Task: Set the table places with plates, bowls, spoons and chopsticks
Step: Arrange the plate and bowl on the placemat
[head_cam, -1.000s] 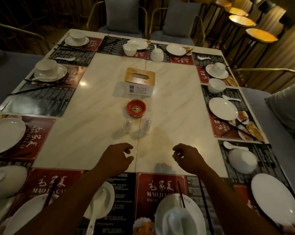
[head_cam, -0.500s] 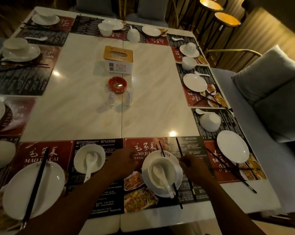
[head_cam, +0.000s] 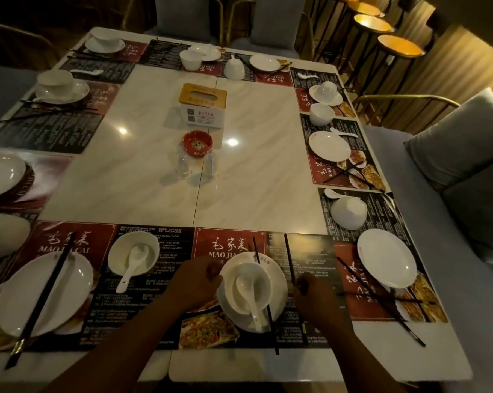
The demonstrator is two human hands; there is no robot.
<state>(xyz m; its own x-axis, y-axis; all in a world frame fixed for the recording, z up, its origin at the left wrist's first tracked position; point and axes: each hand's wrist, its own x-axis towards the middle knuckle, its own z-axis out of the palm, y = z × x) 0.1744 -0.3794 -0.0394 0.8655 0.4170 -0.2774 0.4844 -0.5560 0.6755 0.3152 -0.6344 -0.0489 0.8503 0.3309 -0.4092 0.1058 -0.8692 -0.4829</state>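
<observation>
On the near placemat sits a white plate with a white bowl on it and a white spoon lying in the bowl. One dark chopstick lies across the plate's right side. A second chopstick lies just right of the plate. My left hand has curled fingers pinching the plate's left rim. The fingertips of my right hand pinch the second chopstick, whose lower part is hidden under the hand.
To the left are a bowl with a spoon and a plate with chopsticks across it. At the right are an empty plate, crossed chopsticks and an upturned bowl. A tissue box and a red ashtray stand mid-table.
Both hands have drawn back from the middle of the table to the near place setting. The left hand came to the plate's rim, the right to the chopstick beside it.
</observation>
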